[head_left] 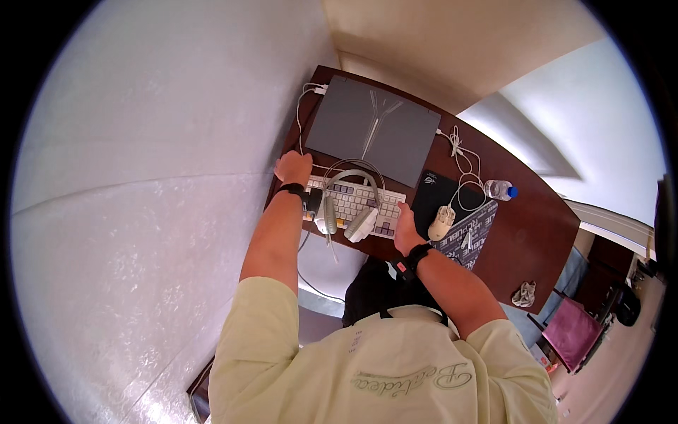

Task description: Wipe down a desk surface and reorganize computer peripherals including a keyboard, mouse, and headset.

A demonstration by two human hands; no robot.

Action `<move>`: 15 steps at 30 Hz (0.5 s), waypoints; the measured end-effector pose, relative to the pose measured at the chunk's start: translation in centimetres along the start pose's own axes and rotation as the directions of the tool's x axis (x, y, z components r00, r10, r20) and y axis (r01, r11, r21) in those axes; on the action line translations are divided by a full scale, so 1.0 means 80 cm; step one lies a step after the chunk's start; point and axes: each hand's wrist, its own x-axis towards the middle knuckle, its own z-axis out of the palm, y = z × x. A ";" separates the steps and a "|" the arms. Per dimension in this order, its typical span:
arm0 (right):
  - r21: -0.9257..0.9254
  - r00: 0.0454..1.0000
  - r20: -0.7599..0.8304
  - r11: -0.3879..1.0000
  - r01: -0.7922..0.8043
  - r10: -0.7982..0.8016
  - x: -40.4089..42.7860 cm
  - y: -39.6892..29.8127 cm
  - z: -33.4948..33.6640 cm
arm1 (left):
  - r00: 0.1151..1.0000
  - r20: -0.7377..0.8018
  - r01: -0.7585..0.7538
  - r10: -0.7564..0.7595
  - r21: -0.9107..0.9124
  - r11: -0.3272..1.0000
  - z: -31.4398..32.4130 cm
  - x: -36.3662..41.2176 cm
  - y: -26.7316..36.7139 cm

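Note:
A white keyboard (345, 201) with some purple and yellow keys lies near the desk's front edge. White over-ear headphones (361, 232) rest across it, hiding some of the keys. My left hand (294, 167) is at the keyboard's far left corner, fingers curled, beside a white cable (299, 119). Whether it grips anything is hidden. At the other end, my right hand (407, 229) is against the keyboard's right side, its thumb at the edge and its other fingers hard to make out. Behind the keyboard sits a closed grey laptop (392, 127).
Right of my right hand, a computer mouse (442, 222) with a looped cable (466, 159) is on a mouse pad (431, 193). A blue-capped plastic bottle (498, 190) and a crumpled item (524, 294) are farther right on the desk (535, 233). A wall (159, 159) borders the left side.

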 end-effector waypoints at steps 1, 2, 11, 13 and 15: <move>-0.014 1.000 -0.006 1.000 0.013 -0.013 0.003 0.000 -0.003 | 1.000 0.015 0.027 -0.027 -0.013 1.000 -0.002 -0.004 -0.001; -0.022 1.000 -0.009 1.000 0.013 -0.013 -0.001 -0.001 0.002 | 0.998 0.030 0.062 -0.061 -0.021 0.998 -0.004 -0.008 -0.007; 0.070 0.999 0.023 0.997 -0.037 0.035 -0.025 -0.019 0.016 | 0.983 0.098 0.185 -0.158 -0.407 0.895 0.021 -0.035 -0.089; 0.067 0.997 0.065 0.997 -0.039 0.034 -0.027 -0.016 0.020 | 0.994 0.061 0.106 -0.089 -0.387 0.916 0.047 -0.029 -0.128; 0.013 0.998 -0.057 1.000 -0.019 0.020 -0.026 -0.018 0.023 | 0.987 0.136 0.141 -0.087 -0.460 0.876 0.049 -0.035 -0.128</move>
